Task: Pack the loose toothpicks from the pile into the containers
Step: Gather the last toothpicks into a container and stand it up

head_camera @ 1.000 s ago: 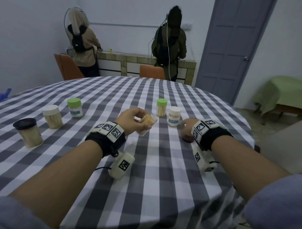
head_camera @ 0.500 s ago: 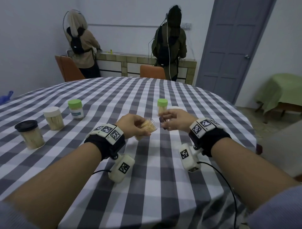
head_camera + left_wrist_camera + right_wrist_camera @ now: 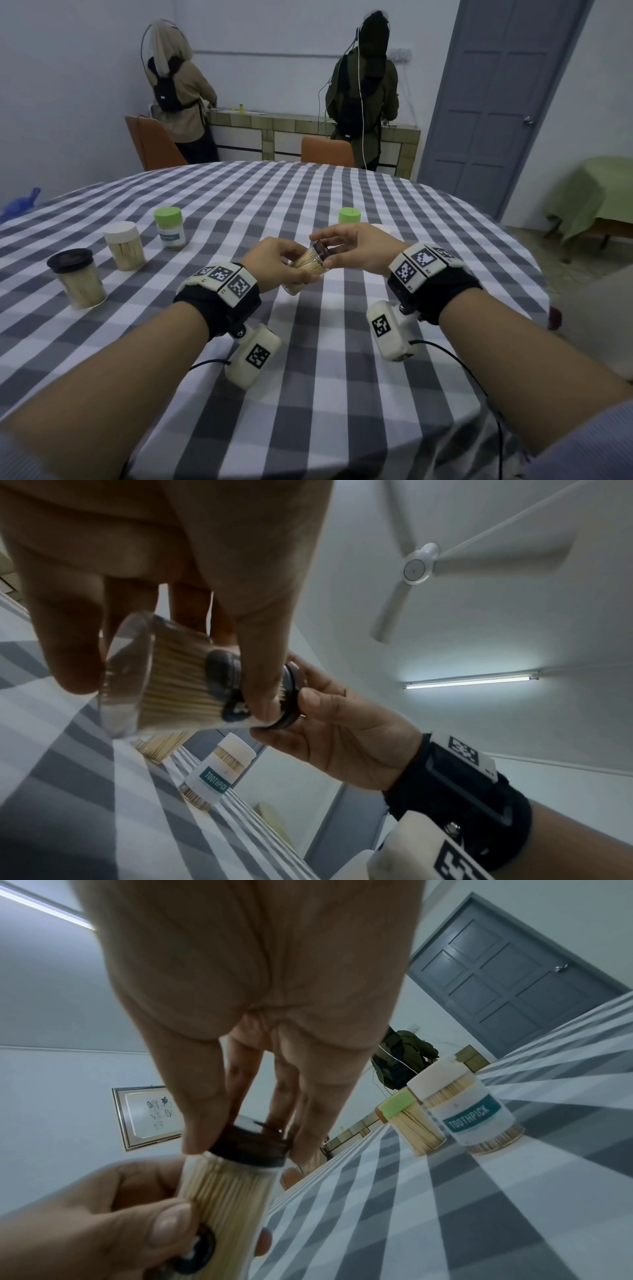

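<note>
A clear jar (image 3: 305, 269) packed with toothpicks is tilted above the checked table (image 3: 325, 342), its mouth pointing right. My left hand (image 3: 291, 265) grips the jar's body, thumb on top. My right hand (image 3: 330, 250) pinches a dark round lid (image 3: 321, 247) that sits on the jar's mouth. In the left wrist view the lid (image 3: 289, 696) caps the jar (image 3: 171, 680). The right wrist view shows my fingertips around the lid (image 3: 250, 1145) above the jar (image 3: 226, 1191). No loose toothpick pile is in view.
On the left stand three filled jars: black-lidded (image 3: 77, 277), white-lidded (image 3: 124, 245) and green-lidded (image 3: 169, 228). Behind my hands are a green-lidded jar (image 3: 350, 216) and a labelled white-lidded one (image 3: 476, 1118). Two people stand at the far counter, with chairs behind the table.
My right hand lifted the dark lid off the table at the right and carried it left onto the jar's mouth. My left hand kept holding the jar.
</note>
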